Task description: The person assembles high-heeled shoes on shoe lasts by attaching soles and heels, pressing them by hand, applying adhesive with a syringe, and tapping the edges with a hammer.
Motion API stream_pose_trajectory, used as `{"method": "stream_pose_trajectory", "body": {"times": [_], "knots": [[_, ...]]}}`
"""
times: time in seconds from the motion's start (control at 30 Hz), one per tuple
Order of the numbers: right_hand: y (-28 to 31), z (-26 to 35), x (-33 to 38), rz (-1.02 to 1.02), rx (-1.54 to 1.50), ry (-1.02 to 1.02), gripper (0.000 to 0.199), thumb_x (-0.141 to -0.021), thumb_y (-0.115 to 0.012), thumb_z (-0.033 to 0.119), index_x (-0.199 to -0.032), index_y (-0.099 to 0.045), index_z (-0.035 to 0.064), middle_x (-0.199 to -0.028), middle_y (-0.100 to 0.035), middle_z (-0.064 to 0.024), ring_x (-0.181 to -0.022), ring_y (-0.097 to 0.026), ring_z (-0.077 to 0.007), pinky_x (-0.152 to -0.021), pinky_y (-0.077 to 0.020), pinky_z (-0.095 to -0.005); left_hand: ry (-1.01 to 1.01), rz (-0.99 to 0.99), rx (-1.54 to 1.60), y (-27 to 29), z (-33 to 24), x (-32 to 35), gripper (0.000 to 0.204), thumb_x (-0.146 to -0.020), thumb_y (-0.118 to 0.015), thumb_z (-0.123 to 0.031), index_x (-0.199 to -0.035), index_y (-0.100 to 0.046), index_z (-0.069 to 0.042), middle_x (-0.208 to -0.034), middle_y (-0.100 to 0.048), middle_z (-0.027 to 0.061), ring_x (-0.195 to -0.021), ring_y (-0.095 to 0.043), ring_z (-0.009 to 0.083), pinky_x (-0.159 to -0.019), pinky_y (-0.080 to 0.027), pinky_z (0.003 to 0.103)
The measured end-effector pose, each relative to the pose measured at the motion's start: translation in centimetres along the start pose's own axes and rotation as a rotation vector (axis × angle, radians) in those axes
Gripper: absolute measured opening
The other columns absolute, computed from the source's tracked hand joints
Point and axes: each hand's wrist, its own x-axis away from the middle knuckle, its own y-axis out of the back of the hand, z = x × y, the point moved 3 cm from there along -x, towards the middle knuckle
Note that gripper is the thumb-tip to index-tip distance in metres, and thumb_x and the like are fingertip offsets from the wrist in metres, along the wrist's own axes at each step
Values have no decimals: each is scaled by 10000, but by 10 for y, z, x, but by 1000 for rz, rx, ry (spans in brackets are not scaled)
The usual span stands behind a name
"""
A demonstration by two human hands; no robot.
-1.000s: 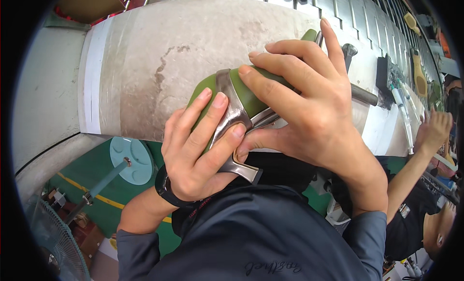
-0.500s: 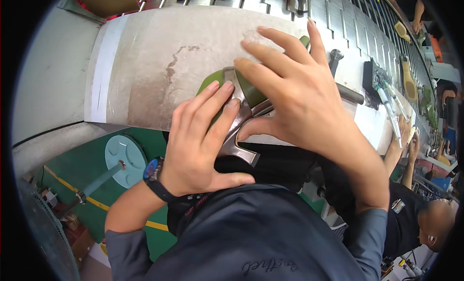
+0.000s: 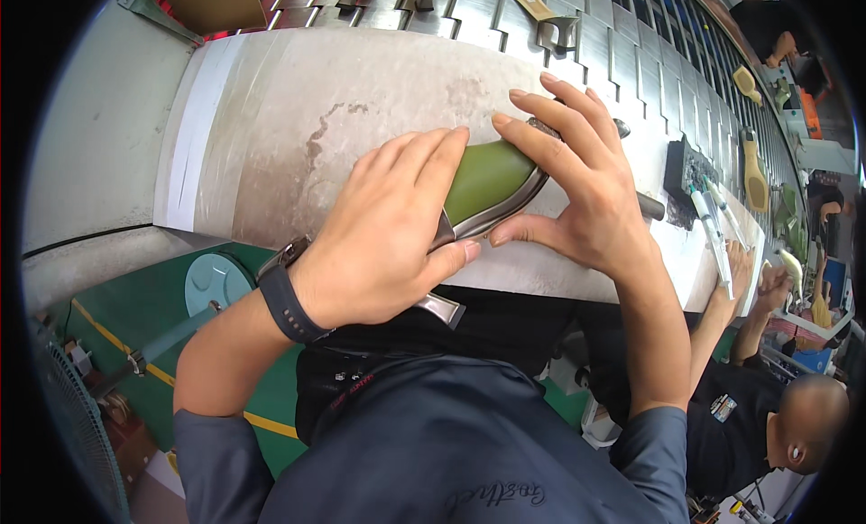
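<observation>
Green insole [image 3: 487, 177] gripped by both hands [image 3: 478, 231], worn bench [image 3: 298, 118], co-worker's arms [image 3: 731, 298] beside

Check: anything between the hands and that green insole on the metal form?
Nothing visible. The left hand and the right hand both lie directly on the green insole, pressing it against the metal form at the bench edge.
</observation>
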Motion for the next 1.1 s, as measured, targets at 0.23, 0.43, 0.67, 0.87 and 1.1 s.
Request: {"method": "stream_pose_trajectory", "body": {"times": [0.23,0.43,0.67,0.87,1.1], "knots": [[11,15,-20,114,-169,-212,676,-624,-963,267,-1210,-684,74,-1268,-656,-142,-1409,-505,-415,-1187,-334,-686,61,-42,85,-2,-1,-7,788,-844,-774,-149,-1526,-433,48,-1472,-520,247,-1359,-492,423,-1176,-370,479],[2,0,17,-191,-39,-245,789,-710,-945,298,-1397,-628,77,-1414,-611,-227,-1480,-433,-442,-1210,-312,-666,50,-73,176,1,0,-9,765,-815,-808,-143,-1482,-488,52,-1428,-565,231,-1331,-538,395,-1155,-407,437],[8,-31,104,-389,-70,-524,399,-885,-686,-26,-1280,-725,9,-1284,-717,-202,-1233,-644,-369,-1063,-495,-457,48,-20,44,0,-5,-20,836,-844,-853,-248,-1517,-460,55,-1415,-581,270,-1313,-566,422,-1136,-435,451],[19,-17,92,-127,202,-331,533,-809,-625,-85,-1324,-692,36,-1165,-702,-151,-1032,-655,-351,-956,-517,-466,-3,53,47,-2,-23,-50,1002,-819,-880,-228,-1634,-336,-20,-1452,-585,299,-1290,-601,474,-1095,-484,466],[23,10,79,-331,-510,-591,313,-865,-821,66,-1166,-746,23,-964,-686,-133,-881,-685,-226,-804,-546,-327,-13,74,41,-5,-22,-54,1057,-772,-895,-171,-1664,-333,-99,-1446,-603,274,-1281,-614,464,-1081,-504,456]]}}
